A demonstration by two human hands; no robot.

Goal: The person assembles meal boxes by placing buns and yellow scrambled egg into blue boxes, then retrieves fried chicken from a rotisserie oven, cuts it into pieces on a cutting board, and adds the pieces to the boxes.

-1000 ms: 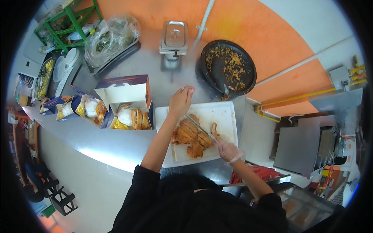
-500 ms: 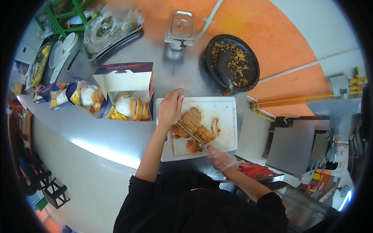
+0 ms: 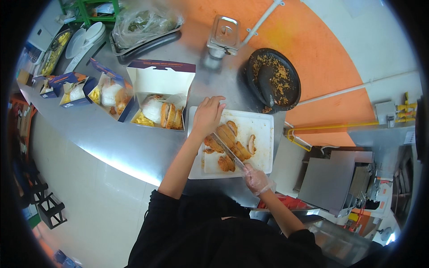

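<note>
My right hand (image 3: 258, 179), in a clear plastic glove, grips a knife (image 3: 233, 156) by its handle. The blade slants up and left across sliced, browned fried meat (image 3: 227, 135) on a white cutting board (image 3: 264, 157). My bare left hand (image 3: 208, 117) is at the blade's far end, fingers stretched out over the board's upper left; the palm side is hidden, so I cannot tell whether it presses the blade. One separate browned piece (image 3: 226, 163) lies below the blade. A pale cut slice (image 3: 252, 144) lies to the right.
Left of the board stands an open food box (image 3: 157, 73) with rice, yellow food and sliced meat; several similar boxes (image 3: 111, 91) continue leftward. Beyond are a black stone mortar (image 3: 292, 85) with crumbly paste, a lidded steel container (image 3: 225, 33) and a tray with a plastic bag (image 3: 145, 29).
The whole view has shifted, moving the board and boxes slightly right and up. The knife has tilted a little, showing more of its blade. Both hands stay at the knife.
</note>
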